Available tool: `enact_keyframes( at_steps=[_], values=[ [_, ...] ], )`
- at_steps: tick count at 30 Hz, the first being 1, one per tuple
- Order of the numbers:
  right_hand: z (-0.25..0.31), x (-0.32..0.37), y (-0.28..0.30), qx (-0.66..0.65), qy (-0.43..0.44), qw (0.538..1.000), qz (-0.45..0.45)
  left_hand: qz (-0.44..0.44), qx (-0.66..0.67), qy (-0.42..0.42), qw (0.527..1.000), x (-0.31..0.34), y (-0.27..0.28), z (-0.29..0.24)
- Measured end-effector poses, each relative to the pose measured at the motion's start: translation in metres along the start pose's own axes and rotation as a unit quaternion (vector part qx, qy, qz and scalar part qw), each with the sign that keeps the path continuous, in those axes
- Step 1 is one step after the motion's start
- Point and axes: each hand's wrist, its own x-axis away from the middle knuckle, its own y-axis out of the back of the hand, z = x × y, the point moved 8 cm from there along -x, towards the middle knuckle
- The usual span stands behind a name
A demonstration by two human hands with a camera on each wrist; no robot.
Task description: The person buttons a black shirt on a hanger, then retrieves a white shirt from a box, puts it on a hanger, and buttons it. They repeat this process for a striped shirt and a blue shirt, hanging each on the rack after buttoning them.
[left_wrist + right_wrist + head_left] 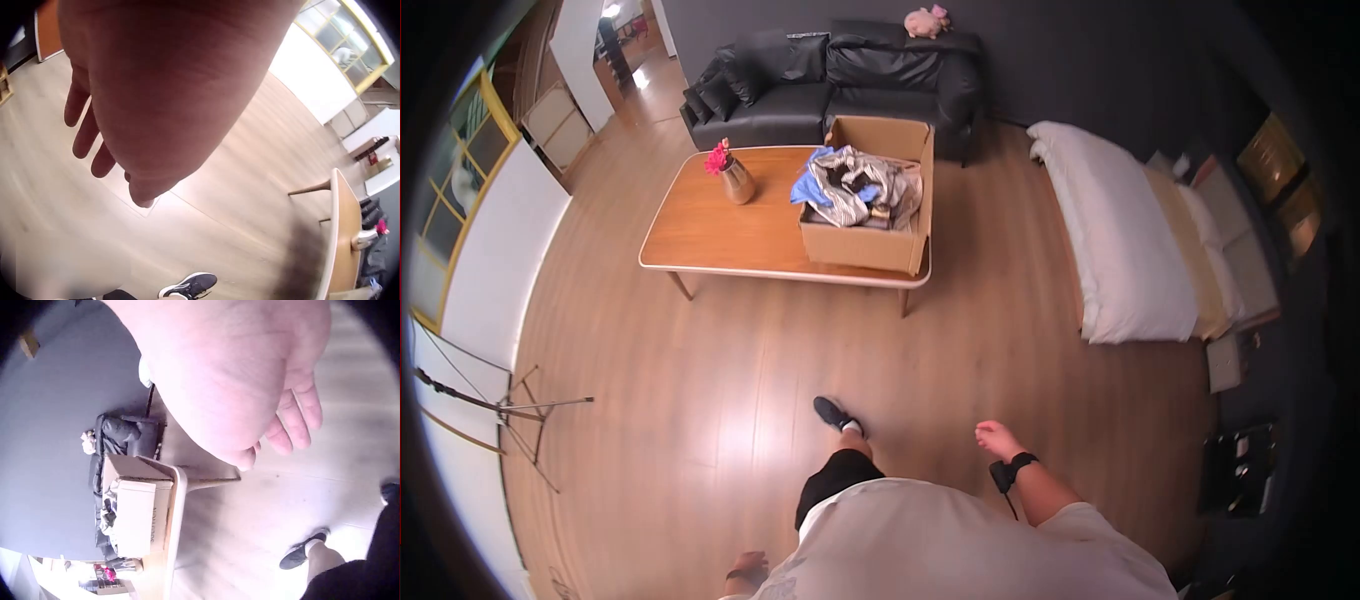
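Note:
My left hand point(750, 563) hangs low beside the body at the bottom of the head view, holding nothing. In the left wrist view its fingers point(87, 134) droop loosely over the floor. Out in front on the other side is my right hand point(998, 438), with a strap and small device round the wrist. Its relaxed fingers point(294, 422) hold nothing in the right wrist view. Ahead of both hands, an open cardboard box point(860, 246) stands on the wooden table point(700, 225). Crumpled striped and blue clothes point(850, 185) heap above its rim.
A metallic vase point(739, 184) with a pink flower stands on the table's left part. Behind is a black sofa point(770, 110); a bed point(1130, 240) lies to the right. A thin-legged stand point(520, 405) is at the left, and wooden floor point(700, 370) stretches before the table.

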Motion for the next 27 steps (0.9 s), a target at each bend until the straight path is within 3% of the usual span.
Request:
enact_keyframes(
  at_steps=[4, 7, 11, 15, 18, 21, 24, 25, 27],
  values=[
    [0.122, -0.026, -0.020, 0.090, -0.017, 0.995, 0.037, 0.018, 0.122, 0.006, 0.992, -0.046, -0.026, -0.074],
    [0.185, -0.058, -0.035, 0.200, -0.026, 0.975, 0.090, 0.014, 0.188, 0.018, 0.982, -0.067, -0.016, -0.120],
    [0.290, -0.101, -0.042, 0.270, 0.026, 0.958, 0.094, -0.005, 0.223, -0.040, 0.974, -0.179, 0.023, -0.202],
    [0.374, -0.161, -0.045, 0.241, 0.062, 0.964, 0.088, -0.073, 0.203, -0.095, 0.972, -0.157, 0.080, -0.341],
    [0.425, -0.218, -0.050, 0.194, 0.064, 0.975, 0.085, -0.111, 0.194, -0.127, 0.966, -0.151, 0.113, -0.401],
    [0.479, -0.297, -0.053, 0.156, 0.120, 0.979, 0.056, -0.137, 0.206, -0.101, 0.964, -0.147, 0.133, -0.424],
    [0.544, -0.373, -0.056, 0.145, 0.263, 0.954, -0.018, -0.125, 0.230, -0.022, 0.965, -0.150, 0.142, -0.403],
    [0.566, -0.396, -0.058, 0.130, 0.273, 0.953, -0.024, -0.113, 0.249, 0.007, 0.962, -0.146, 0.141, -0.394],
    [0.602, -0.434, -0.063, 0.102, 0.287, 0.952, -0.037, -0.115, 0.135, 0.034, 0.984, -0.120, 0.134, -0.407]
  ],
)
